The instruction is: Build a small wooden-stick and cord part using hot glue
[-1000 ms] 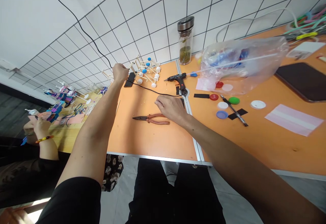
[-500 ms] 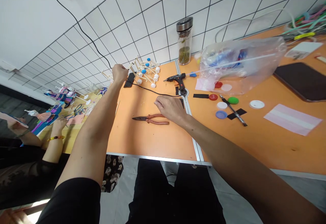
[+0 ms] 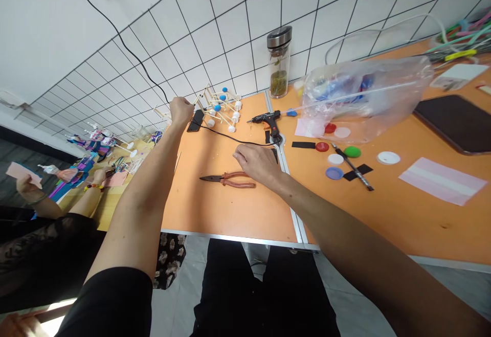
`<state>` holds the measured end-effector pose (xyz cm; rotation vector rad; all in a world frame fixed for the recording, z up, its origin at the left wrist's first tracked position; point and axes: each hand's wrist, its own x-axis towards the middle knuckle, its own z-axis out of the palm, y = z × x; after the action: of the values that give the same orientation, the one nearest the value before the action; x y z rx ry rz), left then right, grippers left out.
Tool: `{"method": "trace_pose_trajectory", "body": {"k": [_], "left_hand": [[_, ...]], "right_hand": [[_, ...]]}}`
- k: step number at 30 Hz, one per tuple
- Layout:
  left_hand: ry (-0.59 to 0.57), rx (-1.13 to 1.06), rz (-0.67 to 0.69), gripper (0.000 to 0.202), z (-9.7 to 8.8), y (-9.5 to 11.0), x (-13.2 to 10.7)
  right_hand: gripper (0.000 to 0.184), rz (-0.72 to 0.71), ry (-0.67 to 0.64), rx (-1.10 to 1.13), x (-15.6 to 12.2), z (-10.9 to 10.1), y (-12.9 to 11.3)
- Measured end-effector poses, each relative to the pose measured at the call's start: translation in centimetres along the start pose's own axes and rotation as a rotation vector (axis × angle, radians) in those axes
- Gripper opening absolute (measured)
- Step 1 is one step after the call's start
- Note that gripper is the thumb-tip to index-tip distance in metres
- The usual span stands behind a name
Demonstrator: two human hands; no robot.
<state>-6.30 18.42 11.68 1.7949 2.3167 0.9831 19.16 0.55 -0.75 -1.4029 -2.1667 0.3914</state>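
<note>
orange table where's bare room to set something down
Bare orange sits below the pliers, along the table's front edge, and between the pink card and the dark panel. It's crowded around the glue gun, the bottle caps and the stick model.

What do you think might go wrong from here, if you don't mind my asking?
The black cord running from the glue gun passes close by the right hand, so a tug might drag the gun across the table. The left hand is also close to the stick model with blue and white balls, which a slip could knock over.
</note>
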Motion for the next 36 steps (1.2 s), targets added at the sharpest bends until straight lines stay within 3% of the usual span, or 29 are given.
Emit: {"method": "trace_pose_trajectory", "body": {"k": [12,18,20,24,30,36], "left_hand": [[0.011,0.009,-0.006,0.026,0.1,0.0,0.0],[0.035,-0.115,-0.106,0.023,-2.0,0.1,-0.4],[0.063,-0.185,-0.057,0.019,-3.2,-0.1,-1.5],[0.038,-0.295,0.018,0.012,-4.0,-0.9,-5.7],[-0.156,-0.616,-0.065,0.013,-1.1,-2.4,-12.2],[-0.208,-0.732,-0.117,0.017,1.1,-3.1,-13.6]], "right_hand": [[0.028,0.010,-0.019,0.002,-0.1,-0.3,-0.2],[0.023,-0.071,-0.064,0.060,-0.2,-0.1,0.0],[0.021,-0.123,-0.128,0.046,-0.4,-0.1,-0.2],[0.041,-0.250,-0.262,-0.043,-1.3,-0.3,-0.7],[0.048,-0.271,-0.359,-0.149,-2.0,-0.5,-1.1],[0.036,-0.229,-0.304,-0.212,-2.1,0.1,-1.3]]}}
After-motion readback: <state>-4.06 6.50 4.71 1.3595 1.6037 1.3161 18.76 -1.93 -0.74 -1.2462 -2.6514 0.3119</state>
